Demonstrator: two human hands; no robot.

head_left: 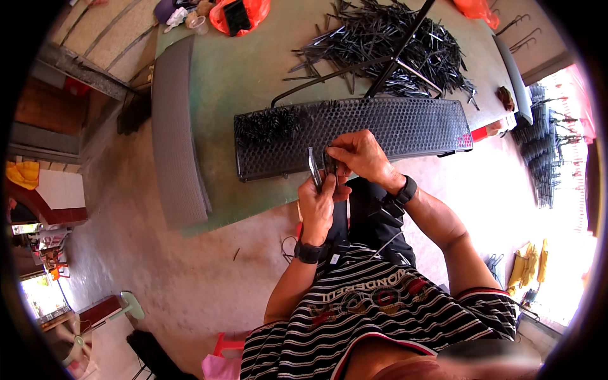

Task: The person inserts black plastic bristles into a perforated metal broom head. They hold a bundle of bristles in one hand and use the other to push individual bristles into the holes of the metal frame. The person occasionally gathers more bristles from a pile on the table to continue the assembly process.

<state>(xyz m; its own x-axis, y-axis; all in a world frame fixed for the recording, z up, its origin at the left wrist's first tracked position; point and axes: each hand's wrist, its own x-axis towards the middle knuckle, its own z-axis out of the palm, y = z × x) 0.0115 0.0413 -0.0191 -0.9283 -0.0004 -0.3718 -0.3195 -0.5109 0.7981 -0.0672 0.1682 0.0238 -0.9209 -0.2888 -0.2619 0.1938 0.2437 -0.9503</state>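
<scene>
My left hand (316, 206) is closed around a few slim dark strips (314, 167), which stick up past its fingers with a shiny edge. Close against it, my right hand (364, 155) pinches at the top of a dark strip; the fingertips partly hide it. Just beyond both hands lies a long black panel (380, 123) full of honeycomb holes, along the near edge of the table. Short black pieces (269, 125) crowd together on the panel's left part. Behind the panel a large heap of loose black strips (405, 47) is spread over the tabletop.
A green table (234, 76) carries the work, with a grey ribbed mat (177, 126) over its left edge. A thin black metal frame (389, 60) rises behind the panel. An orange bag (253, 16) with a dark flat object sits at the far left. Dark stacked racks (541, 149) stand right.
</scene>
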